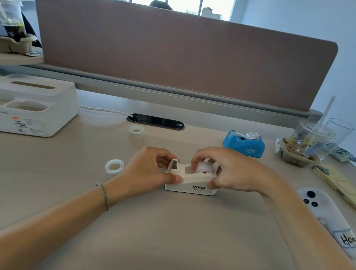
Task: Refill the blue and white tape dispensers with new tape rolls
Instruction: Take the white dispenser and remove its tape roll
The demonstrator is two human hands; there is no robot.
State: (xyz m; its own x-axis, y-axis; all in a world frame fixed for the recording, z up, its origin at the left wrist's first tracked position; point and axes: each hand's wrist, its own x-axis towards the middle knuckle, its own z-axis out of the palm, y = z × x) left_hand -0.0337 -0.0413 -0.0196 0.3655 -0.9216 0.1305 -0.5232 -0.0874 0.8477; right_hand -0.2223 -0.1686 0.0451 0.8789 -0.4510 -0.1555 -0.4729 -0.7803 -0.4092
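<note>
Head view: left hand (150, 170) grips the white dispenser (191, 182) mid-surface, right hand (229, 170) pinches the new roll (203, 167) into its cradle; advise pressing the hub level until seated.

Beige desk (168, 227): white dispenser (191, 182), blue dispenser (244, 145), tape roll (136, 130).

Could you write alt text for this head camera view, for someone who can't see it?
Two bare hands work on a white tape dispenser on a desk: the left hand steadies it, the right hand fingers the roll inside. A blue dispenser and two loose rings lie nearby.
</note>
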